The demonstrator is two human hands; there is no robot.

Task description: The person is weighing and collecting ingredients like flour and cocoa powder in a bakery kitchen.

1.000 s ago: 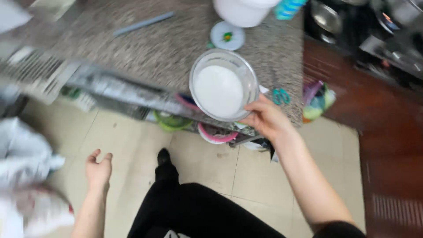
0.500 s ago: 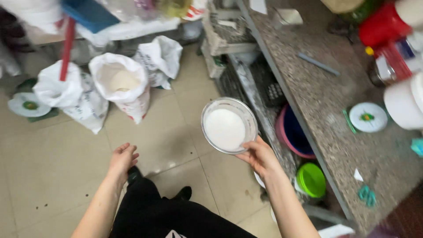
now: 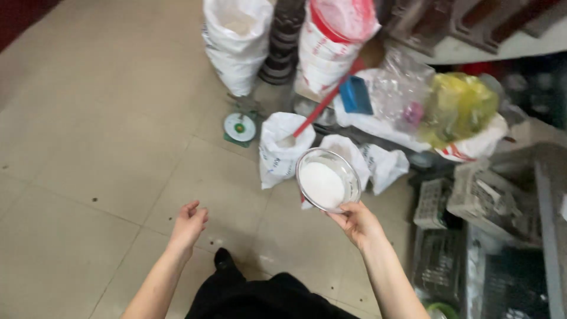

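Note:
My right hand (image 3: 356,223) grips the near rim of a clear glass bowl (image 3: 328,179) that holds white powder, held level above the tiled floor. My left hand (image 3: 188,225) hangs free to the left, fingers loosely apart, holding nothing. Just beyond the bowl stand small open white sacks (image 3: 280,149) on the floor. My dark trousers and one shoe (image 3: 223,259) show below.
Two tall white sacks (image 3: 235,41) stand at the back, with a red-handled blue dustpan (image 3: 354,94) leaning nearby. A small round scale (image 3: 239,127) lies on the floor. Plastic bags (image 3: 458,109) and grey crates (image 3: 496,201) crowd the right side.
My view has swung away from the granite counter toward the sacks on the floor. The bowl stays in my right hand; my left hand remains free.

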